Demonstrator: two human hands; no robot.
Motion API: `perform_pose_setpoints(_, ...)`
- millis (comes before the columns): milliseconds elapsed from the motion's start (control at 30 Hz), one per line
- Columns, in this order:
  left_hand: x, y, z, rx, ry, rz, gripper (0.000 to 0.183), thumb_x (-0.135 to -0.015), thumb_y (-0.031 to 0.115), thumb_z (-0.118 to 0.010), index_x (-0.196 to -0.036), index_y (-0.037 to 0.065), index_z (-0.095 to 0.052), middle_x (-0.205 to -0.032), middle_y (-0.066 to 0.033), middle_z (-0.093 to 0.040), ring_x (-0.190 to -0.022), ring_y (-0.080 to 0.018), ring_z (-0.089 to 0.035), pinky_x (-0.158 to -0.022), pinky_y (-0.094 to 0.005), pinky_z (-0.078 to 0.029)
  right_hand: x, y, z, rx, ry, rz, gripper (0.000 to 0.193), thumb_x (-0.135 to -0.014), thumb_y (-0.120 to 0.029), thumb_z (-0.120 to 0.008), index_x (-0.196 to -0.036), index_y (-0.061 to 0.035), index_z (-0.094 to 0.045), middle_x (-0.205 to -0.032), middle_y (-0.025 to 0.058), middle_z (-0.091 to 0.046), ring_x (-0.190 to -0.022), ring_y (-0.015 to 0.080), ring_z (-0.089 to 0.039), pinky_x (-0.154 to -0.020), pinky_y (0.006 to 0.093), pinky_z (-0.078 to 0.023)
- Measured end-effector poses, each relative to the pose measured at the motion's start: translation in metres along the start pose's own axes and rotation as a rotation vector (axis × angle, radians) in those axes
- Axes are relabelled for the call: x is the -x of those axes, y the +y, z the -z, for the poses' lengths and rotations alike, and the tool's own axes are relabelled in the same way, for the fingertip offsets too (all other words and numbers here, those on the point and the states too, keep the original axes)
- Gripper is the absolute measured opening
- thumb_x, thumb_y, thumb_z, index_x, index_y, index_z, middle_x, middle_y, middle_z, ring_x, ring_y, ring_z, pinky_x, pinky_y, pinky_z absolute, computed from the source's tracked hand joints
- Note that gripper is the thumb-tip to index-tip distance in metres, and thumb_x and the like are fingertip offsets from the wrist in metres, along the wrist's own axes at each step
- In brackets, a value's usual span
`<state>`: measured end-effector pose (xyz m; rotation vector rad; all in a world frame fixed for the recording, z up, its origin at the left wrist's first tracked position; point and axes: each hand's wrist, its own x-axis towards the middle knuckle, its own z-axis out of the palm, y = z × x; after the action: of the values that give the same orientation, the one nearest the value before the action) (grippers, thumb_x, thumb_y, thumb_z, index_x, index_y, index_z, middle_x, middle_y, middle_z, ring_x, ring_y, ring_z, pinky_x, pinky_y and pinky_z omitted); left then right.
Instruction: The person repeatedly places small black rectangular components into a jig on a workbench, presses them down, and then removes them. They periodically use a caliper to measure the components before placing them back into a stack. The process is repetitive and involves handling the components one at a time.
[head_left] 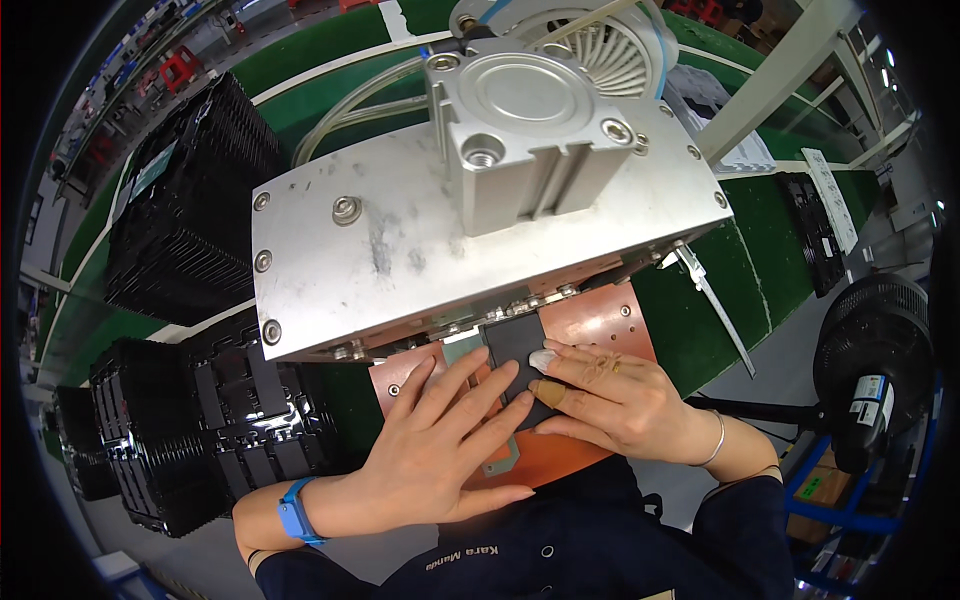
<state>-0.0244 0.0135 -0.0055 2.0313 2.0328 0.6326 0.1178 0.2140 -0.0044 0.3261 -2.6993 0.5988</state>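
Note:
A dark grey flat piece [513, 342] lies on the copper-coloured base plate [600, 325], beneath the front edge of a silver metal press block [400, 240]. My left hand [425, 440] is spread over the near side of the base, its fingertips touching the dark grey piece's left edge. From the right, my right hand [620, 405] rests stretched fingers on the same piece. One of its fingertips wears a white cover, another a tan one. Beneath my left hand, a pale green part [465, 347] shows only in part. Neither hand is closed round anything.
A silver air cylinder [525, 130] stands on the block, with clear hoses behind it. Stacks of black trays [190, 220] stand at left. A caliper-like metal tool [715, 305] lies on the green table [770, 240] at right. A black fan [870, 370] stands beyond.

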Motion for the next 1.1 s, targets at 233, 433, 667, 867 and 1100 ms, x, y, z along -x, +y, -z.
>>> perform_pose_setpoints(233, 0.0, 0.002, 0.0, -0.018, -0.013, 0.012, 0.071, -0.078, 0.062, -0.064, -0.128, 0.011, -0.058, -0.139, -0.0138, -0.047, -0.131, -0.0371, -0.038, -0.109, -0.0568, -0.025, -0.001, 0.0, 0.001, 0.017, -0.021, 0.008, 0.035, -0.077, -0.025, -0.075, -0.1, 0.0009, -0.068, -0.116, 0.0178, -0.062, -0.108, 0.0304, -0.064, -0.089, 0.0348, -0.055)
perform_pose_setpoints(433, -0.001, 0.004, 0.001, 0.028, 0.019, 0.018, 0.062, -0.082, 0.053, -0.063, -0.122, 0.006, -0.06, -0.139, -0.0145, -0.046, -0.132, -0.0325, -0.039, -0.103, -0.0547, -0.031, 0.0, -0.004, 0.0, 0.02, -0.033, -0.017, 0.032, -0.078, -0.022, -0.075, -0.098, 0.0014, -0.068, -0.116, 0.0179, -0.063, -0.107, 0.0318, -0.064, -0.089, 0.0355, -0.055)
perform_pose_setpoints(667, 0.0, -0.001, -0.002, 0.013, 0.04, -0.001, 0.056, -0.076, 0.051, -0.07, -0.115, 0.012, -0.065, -0.136, -0.012, -0.05, -0.129, -0.0365, -0.041, -0.107, -0.0559, -0.03, -0.006, -0.029, 0.018, -0.717, -0.227, -0.393, 0.054, -0.086, 0.001, -0.06, -0.136, -0.0017, -0.039, -0.141, 0.0182, -0.037, -0.138, 0.0318, -0.034, -0.112, 0.0446, -0.031)
perform_pose_setpoints(867, -0.001, 0.0, -0.002, 0.025, 0.257, -0.08, 0.041, -0.074, 0.034, -0.076, -0.106, 0.009, -0.069, -0.119, -0.0103, -0.06, -0.113, -0.0317, -0.052, -0.092, -0.0455, -0.043, -0.017, -0.009, 0.022, -1.255, 0.111, -0.858, 0.041, -0.086, 0.003, -0.063, -0.122, -0.0049, -0.044, -0.118, 0.008, -0.05, -0.107, 0.0147, -0.058, -0.088, 0.0286, -0.05)
perform_pose_setpoints(1100, 0.002, 0.002, 0.013, 0.414, 0.407, 0.236, 0.022, -0.08, 0.021, -0.075, -0.084, 0.001, -0.067, -0.069, -0.004, -0.065, -0.047, -0.0123, -0.055, -0.043, -0.026, -0.042, -0.01, 0.002, 0.017, -1.178, 0.035, -0.796, 0.025, -0.082, 0.006, -0.068, -0.093, -0.0036, -0.048, -0.09, 0.0027, -0.054, -0.078, 0.0091, -0.063, -0.065, 0.0226, -0.055)
